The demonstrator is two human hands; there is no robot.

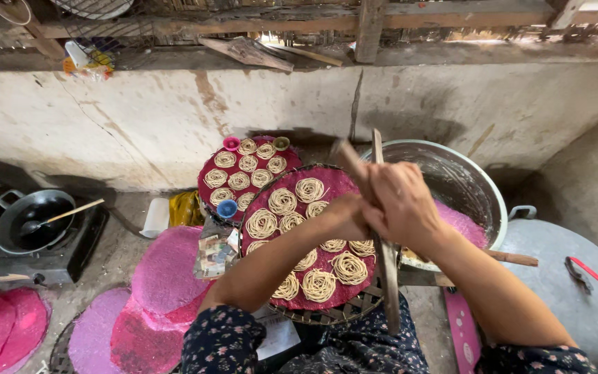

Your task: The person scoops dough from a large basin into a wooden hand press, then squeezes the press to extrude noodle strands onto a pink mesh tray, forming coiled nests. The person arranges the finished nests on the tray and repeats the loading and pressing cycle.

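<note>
Both my hands, left hand (346, 216) and right hand (401, 204), clamp wooden press handles (384, 257) tight for leverage above round mat-lined tray (327, 317), where noodle coils (318, 285) lie in rows; metal basin (466, 181) beside.

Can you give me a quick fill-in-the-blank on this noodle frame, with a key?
1. Both hands, left hand and right hand, grip crossed wooden ____.
2. The noodle coils lie on a ____ cloth over the woven tray.
3. The dark pan on the stove at left holds a ____.
4. The big metal basin sits on the person's ____ side.

Missing words: handles; pink; spoon; right
</note>
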